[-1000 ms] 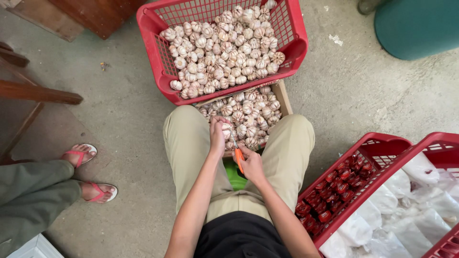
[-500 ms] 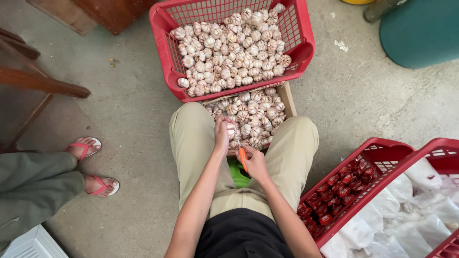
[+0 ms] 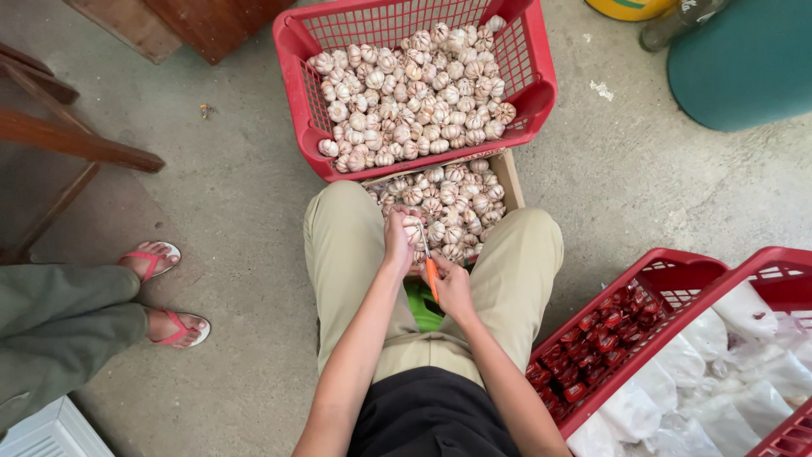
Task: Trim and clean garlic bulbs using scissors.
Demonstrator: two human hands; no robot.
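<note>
Sitting over a cardboard box (image 3: pixel 506 179) of garlic between the knees, left hand (image 3: pixel 397 243) clenched on one garlic bulb (image 3: pixel 411 225), right hand (image 3: pixel 451 285) gripping an orange-handled knife (image 3: pixel 430 271) with the blade tip at that bulb; a red basket (image 3: pixel 541 93) heaped with more garlic sits just beyond

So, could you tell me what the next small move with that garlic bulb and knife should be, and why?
Probably draw the knife across the bulb to trim it. The left hand holds one bulb over the box between the knees, and the right hand has the orange-handled blade pointed at it.
</note>
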